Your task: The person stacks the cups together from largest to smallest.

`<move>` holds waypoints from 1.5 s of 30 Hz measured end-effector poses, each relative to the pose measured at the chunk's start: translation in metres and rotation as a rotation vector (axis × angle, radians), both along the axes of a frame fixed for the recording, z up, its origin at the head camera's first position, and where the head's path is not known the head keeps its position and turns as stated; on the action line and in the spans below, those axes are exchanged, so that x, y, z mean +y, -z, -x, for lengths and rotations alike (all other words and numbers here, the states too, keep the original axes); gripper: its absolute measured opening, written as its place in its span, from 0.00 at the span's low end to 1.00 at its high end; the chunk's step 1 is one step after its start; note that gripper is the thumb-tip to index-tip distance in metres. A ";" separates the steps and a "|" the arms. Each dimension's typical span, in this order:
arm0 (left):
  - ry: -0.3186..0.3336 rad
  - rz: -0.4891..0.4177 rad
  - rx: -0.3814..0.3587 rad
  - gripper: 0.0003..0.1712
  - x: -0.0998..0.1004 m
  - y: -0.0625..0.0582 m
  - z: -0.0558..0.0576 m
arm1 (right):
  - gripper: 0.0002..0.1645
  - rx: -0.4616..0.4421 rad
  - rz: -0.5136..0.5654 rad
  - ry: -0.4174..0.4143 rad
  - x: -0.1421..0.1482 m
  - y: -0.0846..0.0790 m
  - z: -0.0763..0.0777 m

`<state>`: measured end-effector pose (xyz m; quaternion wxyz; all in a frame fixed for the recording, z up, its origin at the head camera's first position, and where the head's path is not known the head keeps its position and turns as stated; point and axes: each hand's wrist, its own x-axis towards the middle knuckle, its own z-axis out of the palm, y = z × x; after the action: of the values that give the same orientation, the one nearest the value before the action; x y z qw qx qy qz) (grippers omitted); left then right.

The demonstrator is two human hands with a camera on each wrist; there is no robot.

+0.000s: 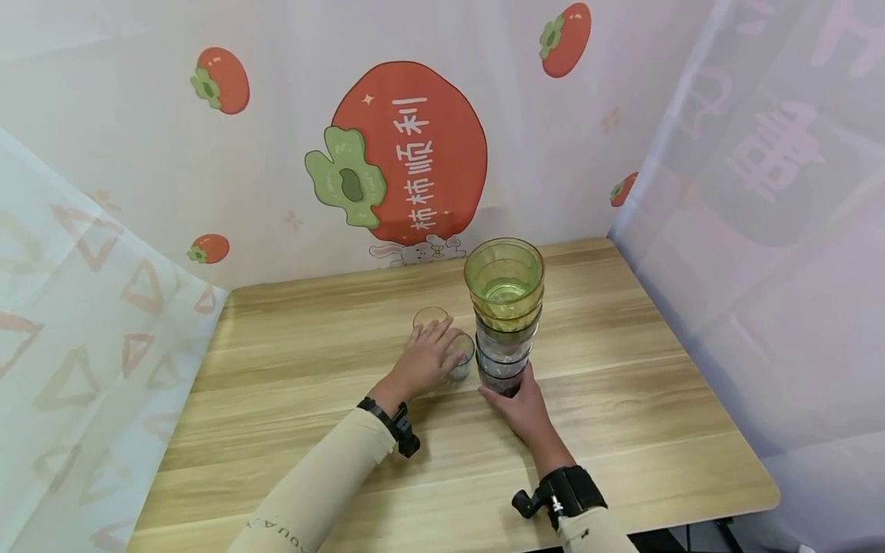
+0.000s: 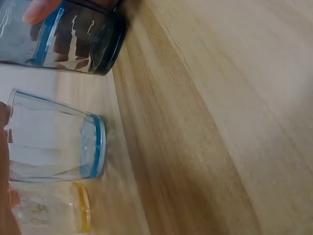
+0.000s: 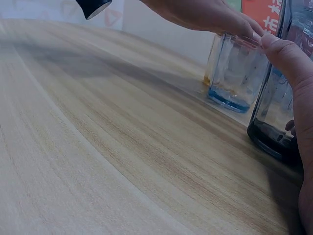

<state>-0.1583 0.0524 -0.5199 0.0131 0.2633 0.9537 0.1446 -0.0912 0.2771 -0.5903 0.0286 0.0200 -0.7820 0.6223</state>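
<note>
A tall stack of nested glasses point(image 1: 507, 349) stands on the table, yellow-green ones at the top and clear to dark-tinted ones below. My right hand point(image 1: 524, 415) grips the bottom glass, thumb on its near left side. The lowest glass has a dark base point(image 3: 274, 142). To the left of the stack, my left hand point(image 1: 423, 359) reaches over two small clear glasses, its fairly straight fingers resting at their rims. One is a glass with a blue base point(image 2: 93, 147); beside it is a glass with a yellow base point(image 2: 82, 208). The hand partly covers both glasses in the head view.
The wood-grain table point(image 1: 290, 369) meets a printed cloth backdrop point(image 1: 276, 153) at its far edge. Cloth also hangs along the left and right sides. A black wrist mount point(image 1: 570, 491) sits on the right forearm, close above the table.
</note>
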 end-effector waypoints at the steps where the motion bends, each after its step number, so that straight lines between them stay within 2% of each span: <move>1: -0.003 0.007 -0.004 0.29 0.001 -0.001 0.000 | 0.54 -0.001 -0.003 0.002 0.000 -0.001 0.000; 8: 0.014 0.019 -0.029 0.34 0.020 -0.006 0.005 | 0.54 0.007 -0.010 0.012 0.001 0.001 0.002; 10: 0.044 0.012 -0.017 0.33 0.025 -0.004 0.006 | 0.54 0.010 -0.012 0.009 0.001 0.003 0.002; 13: 0.095 0.056 0.025 0.32 0.031 -0.001 0.007 | 0.54 0.017 -0.009 0.007 0.001 0.003 0.002; 16: 0.114 0.092 0.062 0.31 0.035 0.000 0.007 | 0.54 0.025 0.001 0.005 0.000 0.003 0.003; 23: 0.081 0.105 0.076 0.30 0.036 0.001 0.005 | 0.54 0.032 0.021 0.000 0.000 0.003 0.004; 28: 0.060 0.131 0.109 0.30 0.036 0.005 0.002 | 0.53 0.026 0.005 0.007 0.000 0.005 0.005; 33: 0.050 0.154 0.171 0.31 0.032 0.010 -0.005 | 0.53 0.019 -0.012 0.008 -0.001 0.004 0.004; 45: 0.033 0.145 0.206 0.33 0.023 0.013 -0.025 | 0.56 -0.001 -0.013 0.019 -0.002 0.005 0.005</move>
<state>-0.1337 0.0750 -0.5328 -0.0637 0.2907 0.9535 0.0473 -0.0961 0.2754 -0.5949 0.0342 0.0124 -0.7863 0.6168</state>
